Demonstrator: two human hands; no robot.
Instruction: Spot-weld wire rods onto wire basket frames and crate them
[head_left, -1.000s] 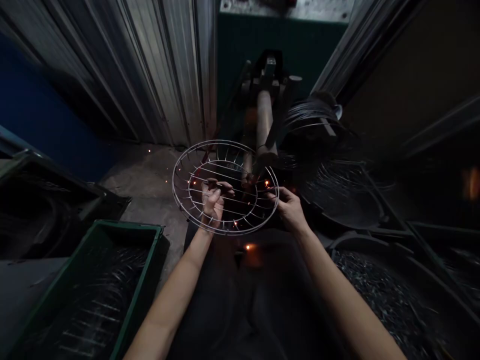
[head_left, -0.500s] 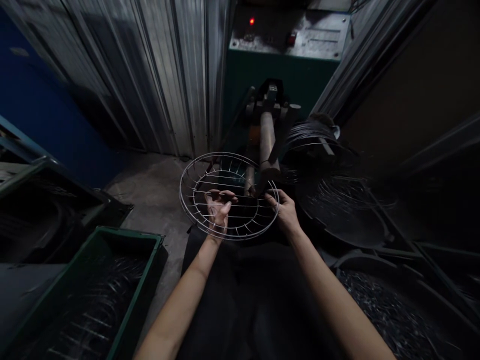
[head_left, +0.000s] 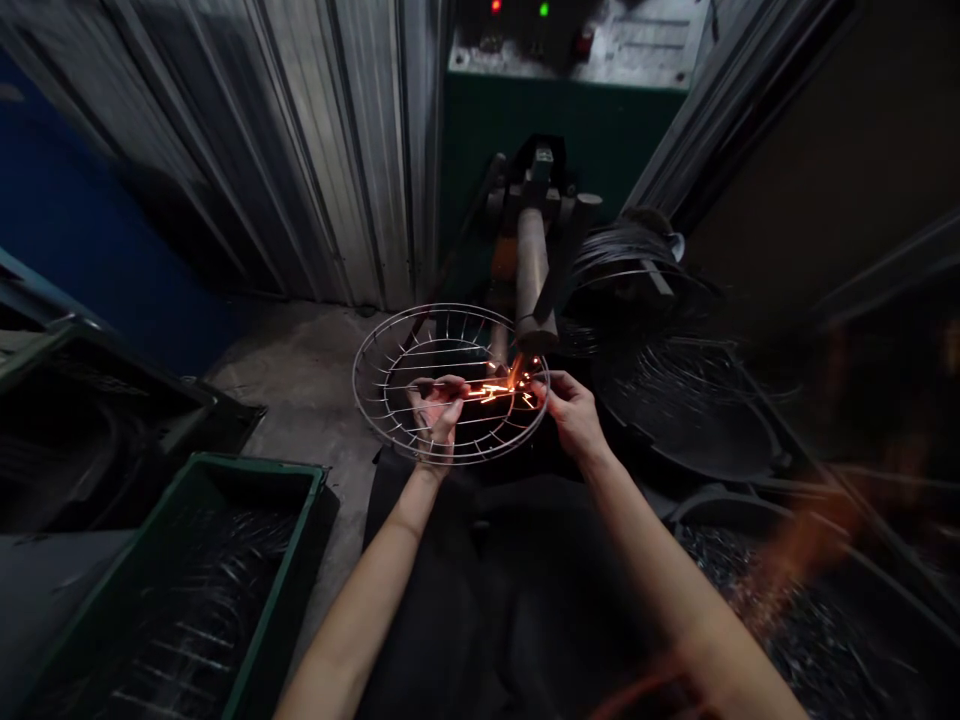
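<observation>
A round wire basket [head_left: 450, 462], with rings at its rim and base and parallel bars across, is held level beneath the spot welder's electrode arm [head_left: 532, 270]. Inside its outline, my left hand [head_left: 436, 415] is closed with fingers and thumb pinched on a cross wire. My right hand [head_left: 574, 412] grips the right side of the basket near the rim; its fingertips are partly hidden by wires and glare. Bright orange sparks [head_left: 506, 388] burst between my two hands, at the electrode tip.
Green crate [head_left: 289, 560] with wire pieces stands at lower left, beside a dark bin [head_left: 112, 400]. On the right are coiled wire [head_left: 626, 245], a round dark pan [head_left: 690, 430] and a tub of small metal pieces [head_left: 795, 620]. Behind is the welder's control panel [head_left: 637, 45].
Sparks have appeared at the electrode tip, and a green light now glows beside the red one. The basket has shifted slightly left; both hands keep their hold.
</observation>
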